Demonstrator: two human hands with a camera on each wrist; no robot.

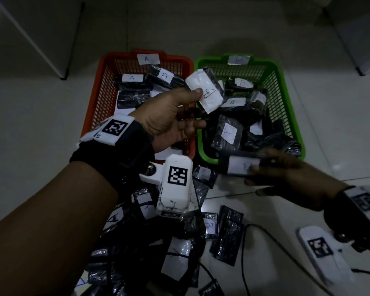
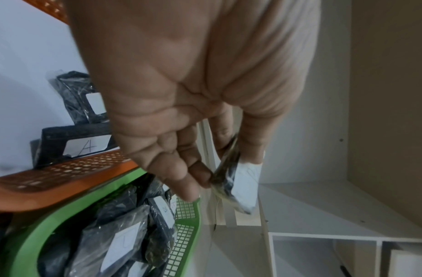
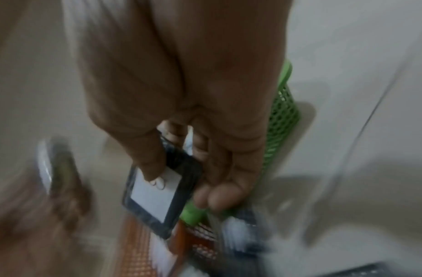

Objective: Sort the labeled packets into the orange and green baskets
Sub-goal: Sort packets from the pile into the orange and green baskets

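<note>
My left hand (image 1: 195,94) pinches a black packet with a white "B" label (image 1: 209,92), held in the air above the left rim of the green basket (image 1: 291,107). The left wrist view shows the thumb and fingers (image 2: 250,142) on that packet (image 2: 245,183). The orange basket (image 1: 94,99), tagged "A", sits to the left and holds A packets. The green one, tagged "B", holds several B packets. My right hand (image 1: 256,169) grips another black packet (image 1: 237,165) just over the green basket's front rim. Its label is too blurred to read. The right wrist view shows my thumb on its white label (image 3: 155,198).
A heap of unsorted black packets (image 1: 179,253) lies on the tiled floor in front of the baskets, under my left forearm. Black cables (image 1: 244,242) run across the floor at the lower right. White furniture panels (image 1: 51,50) stand at the back left and back right.
</note>
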